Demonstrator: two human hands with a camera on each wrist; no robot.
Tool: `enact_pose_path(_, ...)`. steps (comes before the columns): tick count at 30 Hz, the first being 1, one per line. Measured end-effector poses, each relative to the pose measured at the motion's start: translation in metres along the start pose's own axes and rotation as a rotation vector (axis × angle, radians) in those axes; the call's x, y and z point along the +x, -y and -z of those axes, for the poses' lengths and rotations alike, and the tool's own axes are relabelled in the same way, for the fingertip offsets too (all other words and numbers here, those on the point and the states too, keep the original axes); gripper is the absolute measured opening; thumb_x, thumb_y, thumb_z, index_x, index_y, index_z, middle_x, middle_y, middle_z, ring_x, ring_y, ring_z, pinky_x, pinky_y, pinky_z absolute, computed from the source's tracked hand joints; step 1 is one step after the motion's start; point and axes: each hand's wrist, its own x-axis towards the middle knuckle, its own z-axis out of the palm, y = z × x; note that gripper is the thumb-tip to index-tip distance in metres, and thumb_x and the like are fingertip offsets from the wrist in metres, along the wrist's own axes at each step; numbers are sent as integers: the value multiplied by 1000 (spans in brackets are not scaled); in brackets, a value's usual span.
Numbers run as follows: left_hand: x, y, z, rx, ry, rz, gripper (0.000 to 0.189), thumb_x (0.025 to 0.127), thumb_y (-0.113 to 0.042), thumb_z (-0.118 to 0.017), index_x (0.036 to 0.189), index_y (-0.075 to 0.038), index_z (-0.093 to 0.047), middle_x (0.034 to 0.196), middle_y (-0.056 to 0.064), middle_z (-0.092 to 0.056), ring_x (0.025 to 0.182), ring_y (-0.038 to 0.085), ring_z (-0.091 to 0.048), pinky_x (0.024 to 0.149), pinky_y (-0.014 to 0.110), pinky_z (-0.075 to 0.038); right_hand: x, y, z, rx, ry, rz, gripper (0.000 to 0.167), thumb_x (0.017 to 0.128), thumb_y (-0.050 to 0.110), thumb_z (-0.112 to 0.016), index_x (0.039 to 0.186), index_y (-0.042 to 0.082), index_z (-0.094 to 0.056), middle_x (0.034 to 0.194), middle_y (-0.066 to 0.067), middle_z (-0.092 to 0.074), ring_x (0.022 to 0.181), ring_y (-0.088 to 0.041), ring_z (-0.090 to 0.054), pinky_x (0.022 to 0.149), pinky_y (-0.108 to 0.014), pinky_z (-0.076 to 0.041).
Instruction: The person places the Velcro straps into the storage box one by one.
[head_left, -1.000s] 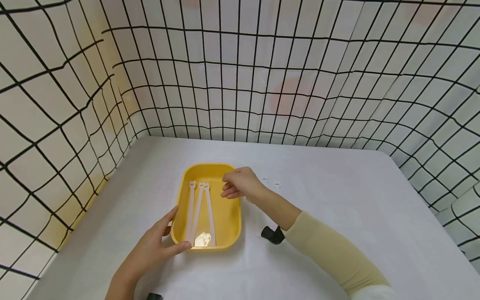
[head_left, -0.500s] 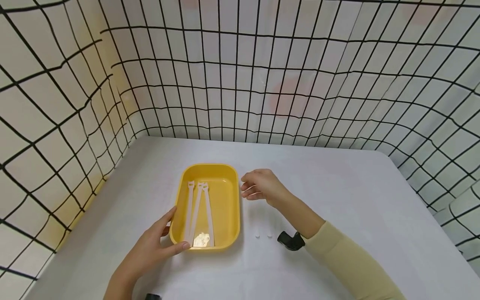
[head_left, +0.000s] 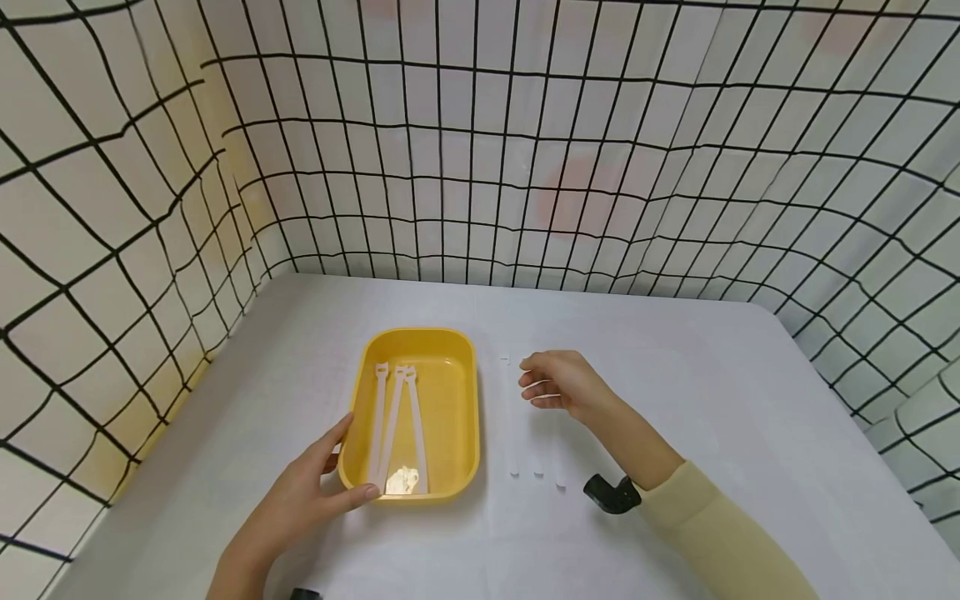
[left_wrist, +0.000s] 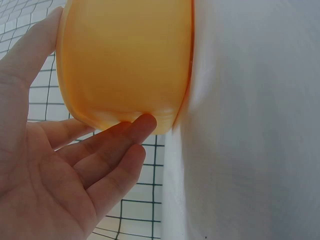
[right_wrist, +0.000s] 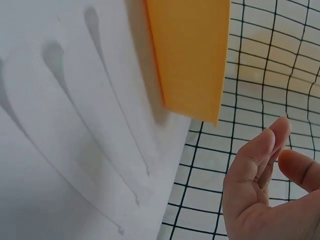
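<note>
A yellow tray (head_left: 452, 433) lies on the white tabletop. Inside it are three white straps with slotted heads, resembling cable ties (head_left: 395, 417), along its left half. My left hand (head_left: 315, 483) grips the tray's near left corner, thumb on the front rim, fingers against the side; the left wrist view shows those fingers (left_wrist: 145, 127) touching the tray wall. To the right of the tray, three similar straps (head_left: 512, 442) lie side by side, hard to see against the white. My right hand (head_left: 568, 383) hovers beside their far ends, its fingers loosely bent and holding nothing.
A black wire grid (head_left: 480, 179) with white sheeting behind it surrounds the back and sides of the table. On my right wrist sits a small black device (head_left: 612, 494), and another (head_left: 306, 594) shows partly at the bottom edge.
My right hand has moved from over the tray's right edge out to the right, uncovering the straps on the table. The left hand and the tray have stayed almost still.
</note>
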Motion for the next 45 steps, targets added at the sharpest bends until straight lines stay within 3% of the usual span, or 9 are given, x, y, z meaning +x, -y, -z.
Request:
enact_pose_path(9,0,3,-1,6,-8,-17,102,76,-52,-79,156,-16,-26,150,12,-39,113,33,-55,93,59,-43,1,-15,17,47,-3,-9,20,91,9,-59,104,-6,-59,72,-2,-63,61,-12,-64,60,-24,-54)
enact_pose_path(19,-1,2,0,6,-7,-21,102,77,-52,-79,156,-16,-26,150,12,-39,114,33,-55,93,59,-43,7,-29,35,16,-55,-56,39,94,10,-57,123,-14,-50,74,-2,-63,62,-10,-64,62,-23,-55)
enact_pose_path(28,-2,2,0,4,-6,-19,101,77,-51,-79,156,-17,-26,150,11,-39,115,33,-55,93,58,-44,20,-44,49,-195,-142,-40,23,91,10,-60,104,-9,-61,78,-4,-64,65,-12,-63,63,-26,-52)
enact_pose_path(35,-1,3,0,10,-6,-18,101,77,-51,-79,155,-16,-26,150,12,-40,114,33,-55,93,58,-43,28,-58,54,-220,-151,-39,14,89,7,-61,94,-7,-63,71,-4,-65,59,-10,-62,54,-22,-50)
enact_pose_path(45,0,3,-1,5,-9,-23,102,76,-51,-80,155,-14,-27,149,13,-41,113,33,-56,93,60,-43,32,-65,47,-367,-236,-70,19,82,6,-69,94,-9,-68,68,-5,-66,54,-10,-62,52,-22,-49)
